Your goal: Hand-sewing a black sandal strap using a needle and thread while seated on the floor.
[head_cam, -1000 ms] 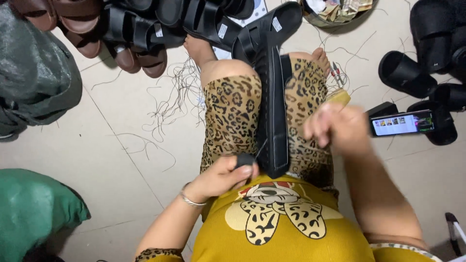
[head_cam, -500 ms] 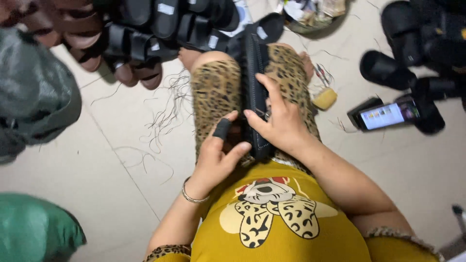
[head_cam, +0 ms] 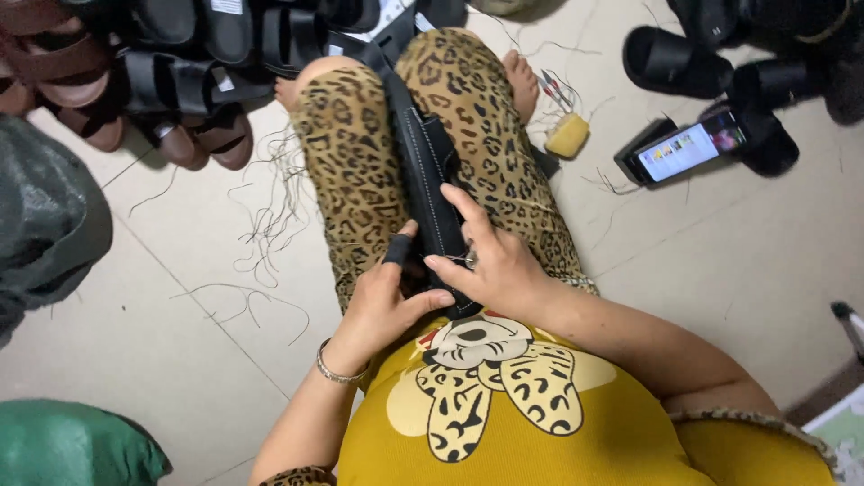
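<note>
The black sandal (head_cam: 430,180) lies lengthwise along the lap, toe pointing away, both hands' fingers, left hand (head_cam: 382,301) and right hand (head_cam: 490,261), pinching its near end.

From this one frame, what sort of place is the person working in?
Probably a home or small workshop floor used for hand-stitching sandals. The person sits on pale floor tiles, holding a black sandal across the lap, with more sandals piled nearby and loose threads scattered about.
</note>
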